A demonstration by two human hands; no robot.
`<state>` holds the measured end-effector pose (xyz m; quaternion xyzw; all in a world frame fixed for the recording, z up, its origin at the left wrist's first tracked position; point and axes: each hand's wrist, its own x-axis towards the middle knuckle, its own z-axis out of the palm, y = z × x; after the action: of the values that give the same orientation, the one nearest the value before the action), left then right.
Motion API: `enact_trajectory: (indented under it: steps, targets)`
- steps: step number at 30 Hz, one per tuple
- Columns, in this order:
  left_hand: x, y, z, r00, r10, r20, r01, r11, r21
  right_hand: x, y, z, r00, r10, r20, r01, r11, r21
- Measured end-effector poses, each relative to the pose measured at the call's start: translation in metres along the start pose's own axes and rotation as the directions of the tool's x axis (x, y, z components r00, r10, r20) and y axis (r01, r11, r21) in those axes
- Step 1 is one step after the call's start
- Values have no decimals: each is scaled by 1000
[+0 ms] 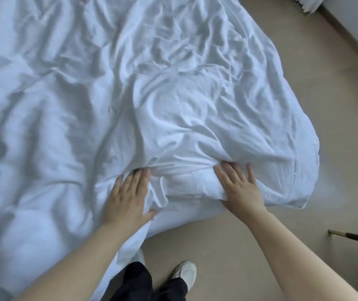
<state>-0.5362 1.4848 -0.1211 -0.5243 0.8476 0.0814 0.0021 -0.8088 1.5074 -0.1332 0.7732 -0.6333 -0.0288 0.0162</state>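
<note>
A crumpled white duvet [173, 105] covers the bed and spills over its near edge toward the floor. My left hand [128, 196] lies on a bunched fold at that edge, fingers on top and fabric caught against the thumb. About a hand's width to the right, my right hand [238, 187] holds the same thick fold, with fingers spread over it and the thumb tucked under its lower edge. The duvet's lower right corner [299, 192] hangs loose beyond my right hand.
Beige floor [228, 246] runs along the bed's right and near sides. My feet in white shoes [185, 271] and dark trousers stand close to the bed. A dark rod [355, 236] juts in at the right edge. A wall with a skirting board [351, 35] runs at top right.
</note>
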Motion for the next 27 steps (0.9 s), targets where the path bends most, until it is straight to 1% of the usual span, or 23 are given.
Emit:
enact_trajectory:
  steps: [1,3,4,5,6,7,8,9,10,11,12,14,15,17,18,19,20,21,22,23,24,25,27]
  targets:
    - [6,1,-1,997,-24,67,25,1000,-18,4,6,-3,1000,-25,-17,25,1000,16]
    - [22,7,-18,997,-72,31,72,997,19,7,15,-12,991,-78,-105,85,994,63]
    - [27,10,-36,991,-129,48,130,991,-18,8,17,-20,988,-77,-133,90,992,93]
    - [31,11,-49,975,-207,85,215,971,-104,7,19,-31,984,-52,-170,76,988,137]
    - [29,7,-53,962,-248,111,266,943,-201,3,23,-45,975,-13,-224,57,980,189]
    - [20,1,-50,969,-225,102,247,908,-339,-4,26,-59,956,36,-292,31,975,221]
    - [5,-1,-48,983,-159,91,183,875,-448,-16,29,-72,932,67,-357,19,972,233]
    - [-11,3,-45,991,-75,108,117,877,-466,-31,31,-83,912,74,-403,27,971,238]
    - [-26,8,-41,986,3,165,69,900,-431,-48,32,-90,902,73,-426,34,971,238]
    - [-40,16,-34,980,63,190,24,906,-423,-65,35,-88,908,72,-412,30,971,237]
    - [-50,26,-25,970,119,214,-22,912,-410,-82,37,-80,935,87,-343,-3,971,240]
    - [-52,53,-14,944,233,233,-127,910,-394,-106,38,-51,987,136,-86,-114,968,224]
    - [-47,63,-7,919,293,264,-178,906,-385,-112,38,-33,986,161,41,-166,965,204]
    - [-31,67,5,876,285,389,-159,932,-325,-115,37,-5,946,212,246,-244,963,111]
    - [-27,65,15,889,285,358,-180,937,-300,-112,37,2,916,231,328,-269,960,75]
    - [-23,65,15,901,307,308,-207,926,-316,-108,36,4,898,238,369,-281,957,67]
    - [-20,65,8,902,336,270,-248,917,-313,-103,34,4,896,248,369,-299,950,88]
    - [-16,67,-3,907,307,289,-211,924,-319,-99,35,1,899,262,351,-322,938,125]
    - [-15,66,-8,926,279,255,-189,926,-328,-94,37,-5,903,296,310,-357,920,161]
    - [-12,64,-11,953,258,157,-187,913,-362,-89,40,-13,902,344,260,-400,892,209]
    - [-6,64,-13,968,239,75,-184,883,-432,-85,45,-18,877,431,215,-478,831,285]
    - [2,64,-16,977,208,40,-166,870,-463,-81,51,-26,818,536,208,-574,743,343]
    - [21,67,-22,989,142,-27,-141,905,-401,-75,64,-38,711,660,244,-687,578,440]
